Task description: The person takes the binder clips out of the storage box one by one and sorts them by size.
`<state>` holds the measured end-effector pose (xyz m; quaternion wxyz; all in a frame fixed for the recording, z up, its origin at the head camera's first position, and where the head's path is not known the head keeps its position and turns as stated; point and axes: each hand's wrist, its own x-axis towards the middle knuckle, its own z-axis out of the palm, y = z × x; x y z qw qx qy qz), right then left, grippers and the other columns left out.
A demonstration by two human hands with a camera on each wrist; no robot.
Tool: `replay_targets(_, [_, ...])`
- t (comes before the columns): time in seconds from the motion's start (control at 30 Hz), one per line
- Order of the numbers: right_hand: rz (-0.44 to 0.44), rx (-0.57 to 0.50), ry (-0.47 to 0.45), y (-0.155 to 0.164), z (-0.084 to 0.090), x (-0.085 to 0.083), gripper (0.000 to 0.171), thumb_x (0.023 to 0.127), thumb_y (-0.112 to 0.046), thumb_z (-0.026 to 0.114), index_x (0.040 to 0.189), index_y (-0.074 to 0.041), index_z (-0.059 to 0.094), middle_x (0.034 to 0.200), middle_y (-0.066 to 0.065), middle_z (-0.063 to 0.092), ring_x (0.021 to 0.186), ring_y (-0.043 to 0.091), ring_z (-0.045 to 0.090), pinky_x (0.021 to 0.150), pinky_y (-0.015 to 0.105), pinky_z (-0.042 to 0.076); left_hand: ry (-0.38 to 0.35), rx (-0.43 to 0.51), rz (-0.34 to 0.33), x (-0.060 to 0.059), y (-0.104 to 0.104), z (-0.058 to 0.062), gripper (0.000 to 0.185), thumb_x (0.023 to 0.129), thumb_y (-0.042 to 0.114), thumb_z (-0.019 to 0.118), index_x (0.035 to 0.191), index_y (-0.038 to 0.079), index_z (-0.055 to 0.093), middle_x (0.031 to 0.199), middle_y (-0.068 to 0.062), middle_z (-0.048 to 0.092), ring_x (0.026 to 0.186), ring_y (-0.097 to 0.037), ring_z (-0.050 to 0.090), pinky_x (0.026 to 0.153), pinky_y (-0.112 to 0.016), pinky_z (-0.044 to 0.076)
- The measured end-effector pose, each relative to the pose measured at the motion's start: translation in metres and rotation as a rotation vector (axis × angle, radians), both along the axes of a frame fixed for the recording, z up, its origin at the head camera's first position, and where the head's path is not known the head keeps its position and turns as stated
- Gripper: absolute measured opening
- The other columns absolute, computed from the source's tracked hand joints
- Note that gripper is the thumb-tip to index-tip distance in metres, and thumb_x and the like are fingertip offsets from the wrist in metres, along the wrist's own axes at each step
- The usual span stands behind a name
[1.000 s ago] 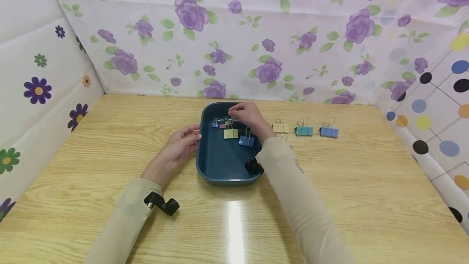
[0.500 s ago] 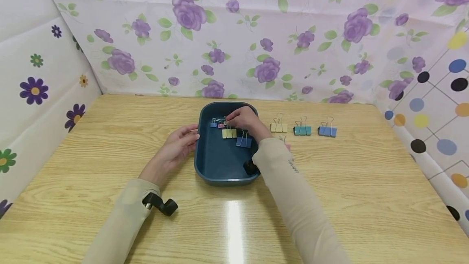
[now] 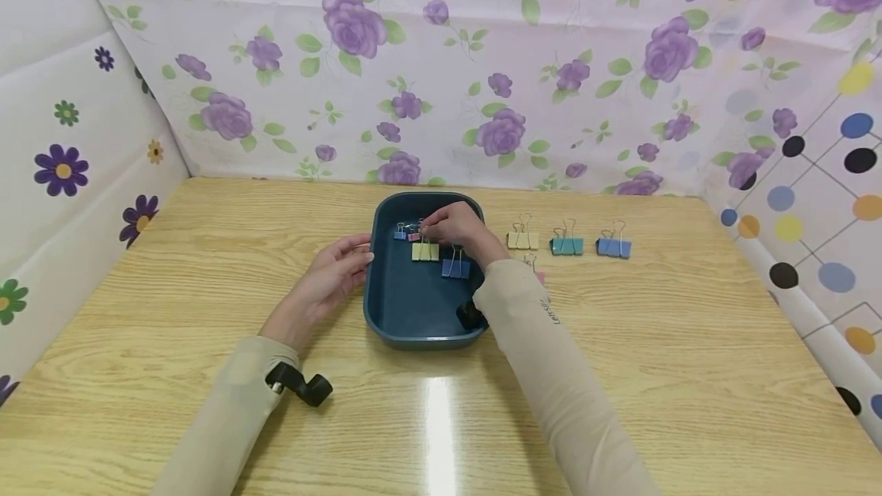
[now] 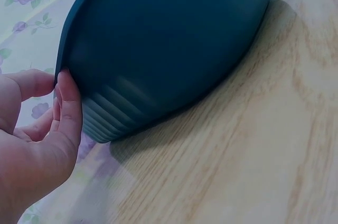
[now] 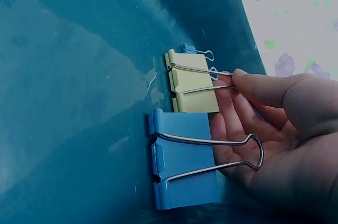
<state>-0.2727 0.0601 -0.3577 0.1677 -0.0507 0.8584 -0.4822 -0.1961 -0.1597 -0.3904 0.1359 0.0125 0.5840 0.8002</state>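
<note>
A dark blue tray (image 3: 427,342) stands on the wooden table. My left hand (image 3: 332,275) pinches its left rim between thumb and fingers, as the left wrist view shows up close. Inside the tray, my right hand (image 3: 456,225) pinches the wire handle of a yellow binder clip (image 5: 193,81) between thumb and fingers. A larger-looking blue binder clip (image 5: 185,160) sits beside it, its handle loops over the right palm. Behind these, toward the tray's far left, are a small blue binder clip (image 3: 400,236) and a small pink one (image 3: 413,236).
Right of the tray, a yellow binder clip (image 3: 523,241), a teal one (image 3: 567,246) and a blue one (image 3: 613,248) stand in a row on the table (image 3: 689,343). A pink clip (image 3: 540,277) is partly hidden by the right sleeve. Flowered cloth (image 3: 441,98) hangs behind.
My right hand has come down and toward me onto the yellow clip's handle. The yellow clip has shifted slightly left in the tray. The left hand stays at the rim.
</note>
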Motion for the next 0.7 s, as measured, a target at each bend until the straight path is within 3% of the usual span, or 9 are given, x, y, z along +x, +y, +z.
replay_targets(0.23, [-0.001,-0.045,-0.007,0.0020,-0.0019,-0.0017,0.018,0.094,-0.013,0.064,0.106,-0.002,0.073,0.108,0.011,0.066,0.093,0.021,0.063,0.084,0.033,0.052,-0.006,-0.022,0.006,-0.0002,0.0006,0.0004,0.048,0.098,-0.004,0.047,0.142,-0.011,0.030,0.107,-0.006,0.060,0.085,-0.010,0.060,0.074,-0.022,0.051])
replay_targets(0.5, [0.011,-0.217,-0.043,0.0048,0.0024,-0.0014,0.021,0.096,-0.010,0.060,0.111,0.002,0.069,0.114,0.013,0.064,0.104,0.024,0.063,0.089,0.032,0.051,-0.019,-0.034,0.005,0.0012,-0.0002,0.0014,0.047,0.099,-0.003,0.047,0.143,-0.008,0.031,0.111,-0.007,0.057,0.088,-0.010,0.059,0.076,-0.022,0.050])
replay_targets(0.7, [0.000,-0.223,-0.031,0.0066,0.0052,-0.0023,0.023,0.095,-0.013,0.062,0.112,0.001,0.069,0.112,0.012,0.065,0.105,0.024,0.062,0.093,0.034,0.049,-0.018,-0.034,0.009,0.0008,-0.0001,0.0006,0.046,0.099,-0.003,0.048,0.142,-0.007,0.033,0.110,-0.006,0.058,0.087,-0.010,0.059,0.076,-0.022,0.050])
